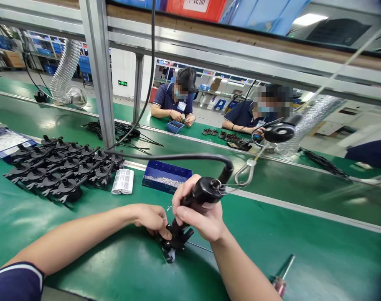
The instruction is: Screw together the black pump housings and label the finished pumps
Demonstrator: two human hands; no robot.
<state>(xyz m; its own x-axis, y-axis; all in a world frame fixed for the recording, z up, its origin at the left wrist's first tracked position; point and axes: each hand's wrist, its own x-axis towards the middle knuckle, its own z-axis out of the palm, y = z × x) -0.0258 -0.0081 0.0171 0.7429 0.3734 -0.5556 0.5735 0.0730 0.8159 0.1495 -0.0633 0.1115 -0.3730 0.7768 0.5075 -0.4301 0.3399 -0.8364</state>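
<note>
My right hand [206,215] is wrapped round a black electric screwdriver [203,193], which hangs from a metal hook and has a cable at its top. The tool points down at a black plastic part [178,240] on the green bench. My left hand [153,219] grips that part from the left, its fingers closed on the edge. Where the screwdriver's tip meets the part is hidden by the tool and my hands. A few tiny screws or similar bits [168,207] lie just beyond my left hand.
Rows of similar black parts [65,186] stand at left beside a white label sheet [123,181]. Behind my hands is a blue bin [161,177] of small metal pieces. A hand screwdriver [283,276] lies at front right. Two people [178,100] work across the bench.
</note>
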